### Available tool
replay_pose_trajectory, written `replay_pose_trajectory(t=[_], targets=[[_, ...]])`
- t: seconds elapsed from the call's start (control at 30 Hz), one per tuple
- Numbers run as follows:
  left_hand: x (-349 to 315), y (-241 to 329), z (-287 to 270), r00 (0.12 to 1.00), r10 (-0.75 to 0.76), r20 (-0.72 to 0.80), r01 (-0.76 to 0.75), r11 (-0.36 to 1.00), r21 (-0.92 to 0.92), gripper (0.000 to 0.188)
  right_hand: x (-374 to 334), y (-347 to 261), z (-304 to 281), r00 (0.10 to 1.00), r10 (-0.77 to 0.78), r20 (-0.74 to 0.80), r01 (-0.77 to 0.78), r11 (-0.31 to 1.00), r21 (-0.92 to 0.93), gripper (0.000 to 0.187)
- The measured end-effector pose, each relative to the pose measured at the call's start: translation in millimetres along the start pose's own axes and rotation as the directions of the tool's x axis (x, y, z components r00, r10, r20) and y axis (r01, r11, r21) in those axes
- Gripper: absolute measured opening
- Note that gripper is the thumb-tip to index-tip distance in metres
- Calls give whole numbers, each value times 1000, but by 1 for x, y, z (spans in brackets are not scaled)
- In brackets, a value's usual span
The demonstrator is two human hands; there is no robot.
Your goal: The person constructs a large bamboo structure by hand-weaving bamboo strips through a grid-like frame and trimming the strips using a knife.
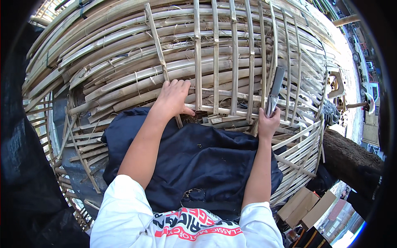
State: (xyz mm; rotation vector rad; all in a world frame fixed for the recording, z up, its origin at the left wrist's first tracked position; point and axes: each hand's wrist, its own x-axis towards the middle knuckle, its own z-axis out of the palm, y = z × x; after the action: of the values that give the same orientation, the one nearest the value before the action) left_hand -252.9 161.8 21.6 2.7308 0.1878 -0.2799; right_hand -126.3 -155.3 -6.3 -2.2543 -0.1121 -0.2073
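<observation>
My left hand (175, 99) lies over a slanting bamboo strip (157, 43), its fingers curled round it and the thumb stretched out to the right; the strip shows again below the palm. In my right hand (269, 122) is a knife (276, 84) with a broad grey blade pointing up and away; its shiny handle is partly covered by my fingers. Several upright bamboo strips (216, 58) cross a lengthwise bamboo strip (244, 111) between my hands, making an open lattice. Dark blue cloth (206, 153) covers my lap, close against the lattice's near edge.
Stacked split bamboo (124, 58) fills the far side. At the right, the woven lattice curves round near a thick brown log (351, 153). An open cardboard box (304, 206) stands at lower right, black sheeting (29, 157) hangs at left, and vehicles (368, 91) show at far right.
</observation>
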Motion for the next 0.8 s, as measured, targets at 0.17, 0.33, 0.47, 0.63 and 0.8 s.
replay_pose_trajectory(t=[0.17,0.33,0.47,0.63,0.8], targets=[[0,-2,4,999,-31,-12,30,1000,-7,86,2,7,0,1000,-17,19,18,997,-77,39],[-9,-5,1,999,-36,-13,37,992,118,90,3,7,-1,999,-22,25,23,998,-61,42],[-40,-3,0,960,-28,-279,44,998,51,80,3,6,-4,999,0,40,3,998,-65,42],[-60,-3,-5,850,-511,-130,427,811,-400,67,4,-2,-3,999,11,51,-7,997,-83,41],[-49,-5,-1,839,-527,132,543,821,-175,76,4,-3,-4,999,9,52,-4,995,-101,39]])
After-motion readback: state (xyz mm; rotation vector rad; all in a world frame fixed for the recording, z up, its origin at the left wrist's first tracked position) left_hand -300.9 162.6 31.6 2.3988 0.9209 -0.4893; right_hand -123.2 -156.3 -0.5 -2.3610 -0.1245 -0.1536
